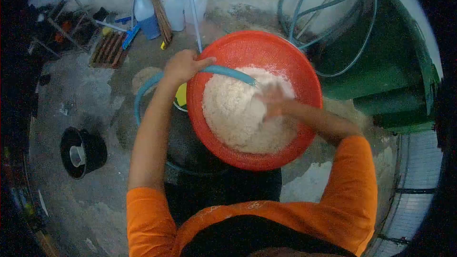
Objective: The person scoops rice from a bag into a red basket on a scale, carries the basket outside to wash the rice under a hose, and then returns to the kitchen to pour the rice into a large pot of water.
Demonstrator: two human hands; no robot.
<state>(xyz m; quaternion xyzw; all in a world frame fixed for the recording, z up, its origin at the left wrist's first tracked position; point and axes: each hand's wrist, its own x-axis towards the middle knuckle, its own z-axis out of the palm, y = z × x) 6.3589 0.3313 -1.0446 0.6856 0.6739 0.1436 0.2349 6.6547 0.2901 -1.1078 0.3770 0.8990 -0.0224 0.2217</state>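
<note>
One wide red basket (304, 74), just right of the frame's centre, with a pale, grain-like heap (223, 109) inside. Apparently in mid-stir, beneath a blue hose (223, 70); calling for a steady aim above the heap and loose, even turns within the rim. Near upper centre, a left hand (182, 69) mostly closed around the hose. At centre right, a right hand (273, 102) over the heap, seemingly part-open, too blurred to tell of any grip. Hidden: the basket's underside. Hard to make out: any flow at the hose's mouth.
</note>
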